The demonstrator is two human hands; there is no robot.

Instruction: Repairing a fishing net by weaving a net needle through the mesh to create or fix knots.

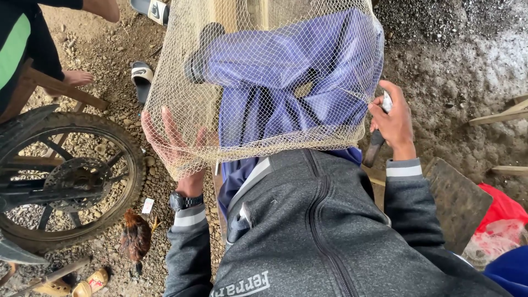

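- The fishing net (pixel 264 71) is the largest thing we handle – pale tan mesh spread over our lap and knees, stretched between both hands and covering our blue trousers (pixel 286 82).
- The motorcycle wheel (pixel 60 176) stands well to the outer side of our left fingers, on gravel ground (pixel 110 60), with its dark tyre and brake disc showing.
- Our grey zipped jacket (pixel 324 231) fills the lower middle, nearer to us than either set of fingers.
- A dark wooden board (pixel 459 201) lies beyond our right sleeve, on the outer side of the right fingers, with a red bag (pixel 503 209) just past it.
- Our left hand (pixel 170 143) lies under the net's lower left edge – fingers spread flat and open beneath the mesh, touching it, a black wristwatch (pixel 184 201) on the wrist behind them.
- Our right hand (pixel 393 121) meets the net's right edge; its fingers are pinched on a small pale tool (pixel 387 102) right at the mesh, and a dark handle (pixel 373 148) shows below the palm. We cannot tell whether the two are one piece.
- A small brown chicken (pixel 136 236) stands on the gravel, nearer to us than the left fingers.
- Two black sandals (pixel 143 77) lie beyond the left fingers, and another person's bare foot (pixel 77 78) rests further out.
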